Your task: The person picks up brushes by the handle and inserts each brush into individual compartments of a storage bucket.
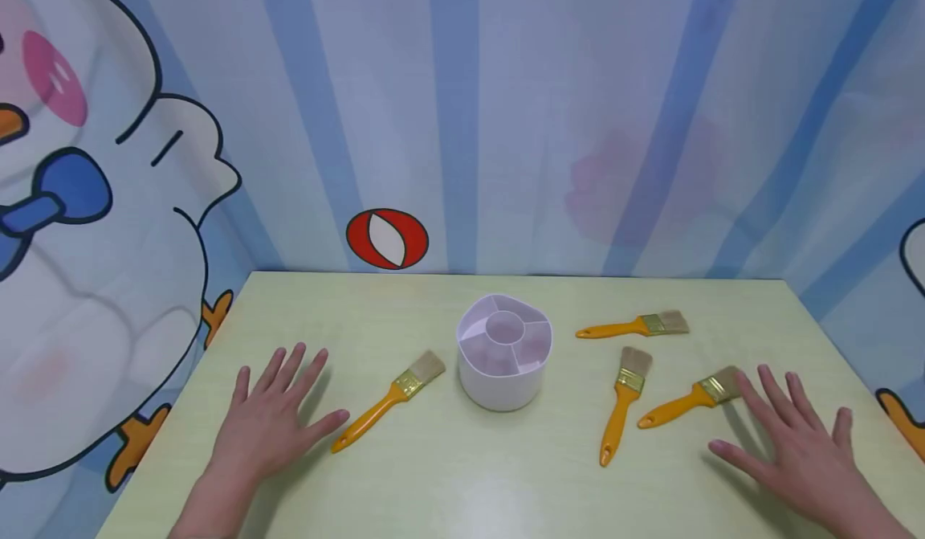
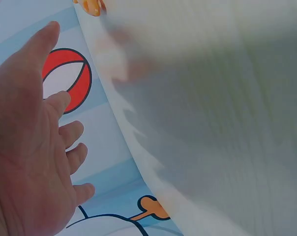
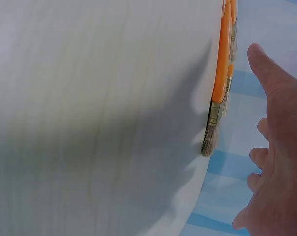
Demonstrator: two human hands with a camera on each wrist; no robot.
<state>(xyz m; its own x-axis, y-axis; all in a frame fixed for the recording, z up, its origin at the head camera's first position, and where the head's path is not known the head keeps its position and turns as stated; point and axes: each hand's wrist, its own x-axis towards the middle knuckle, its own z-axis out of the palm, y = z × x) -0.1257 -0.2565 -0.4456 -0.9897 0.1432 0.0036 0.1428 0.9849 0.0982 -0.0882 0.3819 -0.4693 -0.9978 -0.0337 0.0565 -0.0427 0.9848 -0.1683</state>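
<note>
My left hand [image 1: 270, 422] is spread above the left side of the table, holding nothing. Just right of its thumb lies a paintbrush [image 1: 390, 400] with an orange handle, bristles pointing away to the right. On the right, my other hand [image 1: 802, 447] also has its fingers spread and holds nothing. Its index fingertip overlaps the bristles of a second paintbrush [image 1: 686, 398] in the head view. A third paintbrush [image 1: 625, 404] lies left of that one, bristles away from me, and another paintbrush [image 1: 634, 325] lies sideways farther back. In the right wrist view, paintbrushes [image 3: 221, 64] show beyond my palm.
A white round organizer [image 1: 502, 386] with several compartments around a central cup stands mid-table. The pale table [image 1: 462, 483] ends at a striped blue cloth backdrop [image 1: 506, 121] printed with cartoon figures.
</note>
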